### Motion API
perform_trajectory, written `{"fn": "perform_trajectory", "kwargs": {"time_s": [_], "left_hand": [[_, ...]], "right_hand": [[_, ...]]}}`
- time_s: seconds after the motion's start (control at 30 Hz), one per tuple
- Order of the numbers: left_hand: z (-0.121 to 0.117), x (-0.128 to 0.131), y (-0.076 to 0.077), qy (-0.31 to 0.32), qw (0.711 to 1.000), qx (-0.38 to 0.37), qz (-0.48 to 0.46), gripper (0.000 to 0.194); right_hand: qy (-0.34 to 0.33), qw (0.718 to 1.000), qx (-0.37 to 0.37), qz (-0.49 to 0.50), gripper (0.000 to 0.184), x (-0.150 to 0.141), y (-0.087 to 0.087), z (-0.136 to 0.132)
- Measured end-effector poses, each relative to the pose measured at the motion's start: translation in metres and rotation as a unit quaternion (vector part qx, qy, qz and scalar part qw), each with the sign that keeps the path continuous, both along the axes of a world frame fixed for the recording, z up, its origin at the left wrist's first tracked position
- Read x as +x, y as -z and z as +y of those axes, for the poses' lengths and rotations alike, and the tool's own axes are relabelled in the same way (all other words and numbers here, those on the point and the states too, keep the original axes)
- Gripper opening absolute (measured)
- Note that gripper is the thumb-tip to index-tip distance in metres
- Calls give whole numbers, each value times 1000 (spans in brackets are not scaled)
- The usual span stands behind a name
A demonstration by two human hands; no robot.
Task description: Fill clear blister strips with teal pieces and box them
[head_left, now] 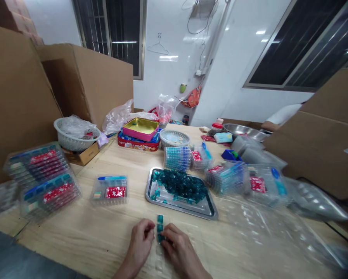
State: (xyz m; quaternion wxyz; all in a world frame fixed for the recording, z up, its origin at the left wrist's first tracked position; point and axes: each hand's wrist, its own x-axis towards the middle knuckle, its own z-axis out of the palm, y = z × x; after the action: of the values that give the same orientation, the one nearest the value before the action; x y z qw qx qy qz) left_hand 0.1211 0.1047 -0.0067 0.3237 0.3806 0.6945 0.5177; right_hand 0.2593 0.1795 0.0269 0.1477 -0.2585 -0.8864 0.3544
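Observation:
Several glossy teal square pieces (160,228) stand in a short column in a clear plastic tray (159,263) on the table, between my two hands. My left hand (139,244) is just left of the column, thumb and fingertips pinched together; whether anything small is between them is hidden. On the right, my right hand (181,250) has its fingers bent with the tips on the lower pieces of the column. Beyond the hands lies a metal tray (179,209) bearing a heap of loose teal pieces (182,186).
One filled clear pack (109,192) lies left of the metal tray; stacked packs (50,192) stand at far left. More packs (227,178) and clear plastic sheets (258,228) are on the right. Behind are baskets (75,139) and a pink tin (140,133). Cardboard (322,135) flanks the table.

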Motion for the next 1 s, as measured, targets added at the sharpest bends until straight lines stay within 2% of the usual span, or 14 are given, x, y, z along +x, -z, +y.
{"fn": "perform_trajectory", "kwargs": {"time_s": [0.2,0.3,0.4,0.5,0.6,0.7,0.83,1.0], "left_hand": [[-1,1,1,-1,1000,-1,-6,15],[-1,0,2,-1,1000,4,0,14],[0,-1,1,8,1000,1,-2,13],[1,0,-2,11,1000,-2,2,12],[1,1,-2,9,1000,1,8,12],[2,3,1,13,1000,-11,19,9],[6,6,0,12,994,-45,96,12],[8,9,-9,17,987,-70,143,10]], "right_hand": [[13,995,74,-73,19,-10,3,-6],[2,995,69,-66,17,-10,-1,1],[28,999,35,-8,16,-7,-4,26],[104,992,66,35,17,-8,-2,66],[187,976,106,26,24,-14,6,102],[206,971,118,-10,28,-22,14,119],[178,976,116,36,29,-23,15,111],[82,988,19,132,30,-9,0,68]]}}
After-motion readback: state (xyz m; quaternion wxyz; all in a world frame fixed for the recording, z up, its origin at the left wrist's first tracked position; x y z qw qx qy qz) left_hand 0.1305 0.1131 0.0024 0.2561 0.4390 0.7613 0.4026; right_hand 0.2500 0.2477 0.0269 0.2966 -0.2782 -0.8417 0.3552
